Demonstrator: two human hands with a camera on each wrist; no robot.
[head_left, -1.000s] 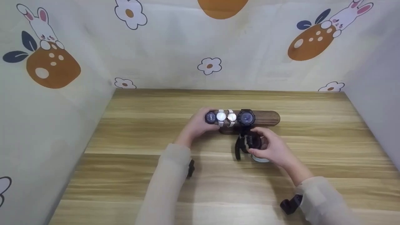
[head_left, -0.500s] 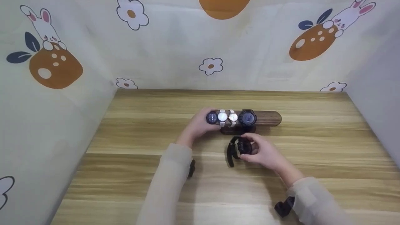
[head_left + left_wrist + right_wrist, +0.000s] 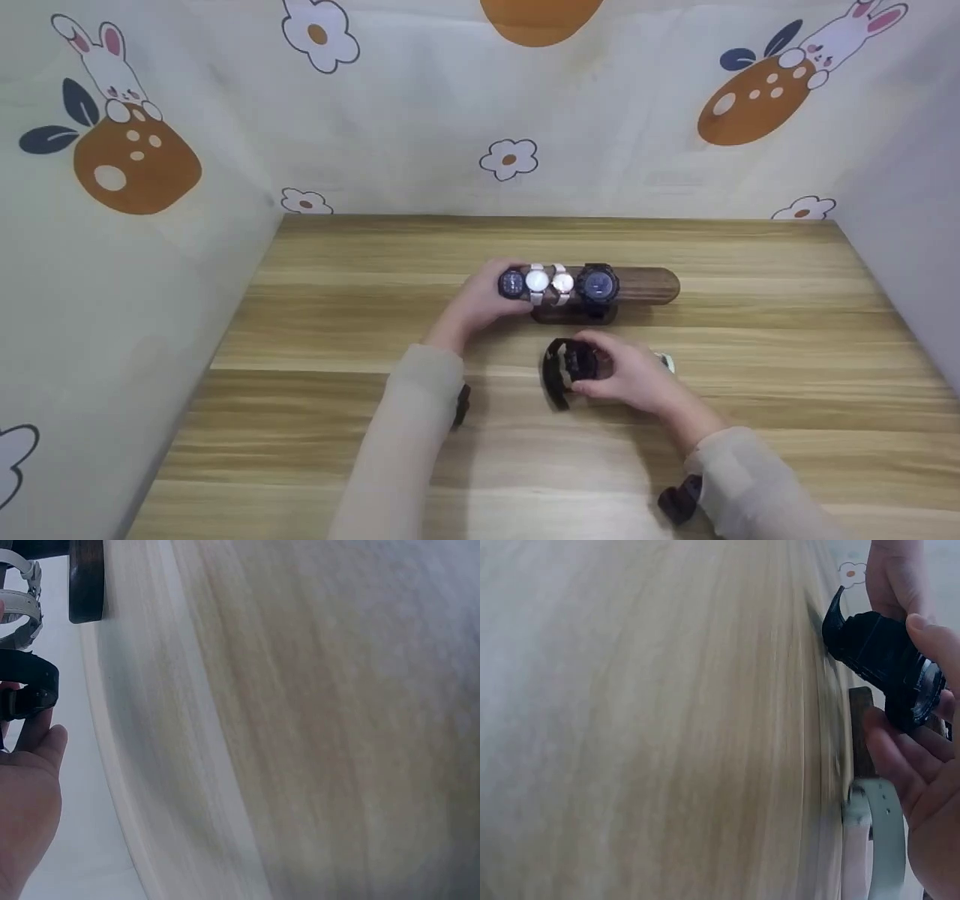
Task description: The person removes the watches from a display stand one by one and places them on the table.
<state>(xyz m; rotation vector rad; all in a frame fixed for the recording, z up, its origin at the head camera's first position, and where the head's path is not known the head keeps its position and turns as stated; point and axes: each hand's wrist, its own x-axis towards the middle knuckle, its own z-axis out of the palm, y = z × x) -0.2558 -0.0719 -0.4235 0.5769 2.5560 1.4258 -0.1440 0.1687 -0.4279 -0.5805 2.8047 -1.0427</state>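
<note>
Head view first: left hand (image 3: 480, 300) is gripping the left end of the dark walnut wooden watch bar (image 3: 645, 285), fingers curling round it right by the small black watch (image 3: 511, 283). Sitting on the bar next to that one are two white-faced watches with pale straps (image 3: 549, 283) and then a chunky black sports watch (image 3: 598, 285). Bar's standing on a dark wooden base (image 3: 574, 315) on the light wood-grain desk (image 3: 315, 420). Right hand (image 3: 626, 375) is hovering over the desk just in front of the base, holding a loose black rubber-strapped digital watch (image 3: 566, 366), with its strap end hanging toward the desk. A pale white watch strap (image 3: 666, 363) is peeking out behind that hand.

Left wrist view is pretty blurry, mostly desk. You're seeing the palm (image 3: 26, 810) at the lower left, a black strap (image 3: 30, 686) just above the thumb, pale straps (image 3: 19, 607) above that, and the base's edge (image 3: 86, 581) at the top.

Right wrist view: fingers (image 3: 900, 757) and thumb are pinching the black watch (image 3: 881, 656) by its case, strap tip sticking up. White strap (image 3: 885, 832) is lying below, beside the palm, and the left hand (image 3: 896, 577) is showing up top.
</note>
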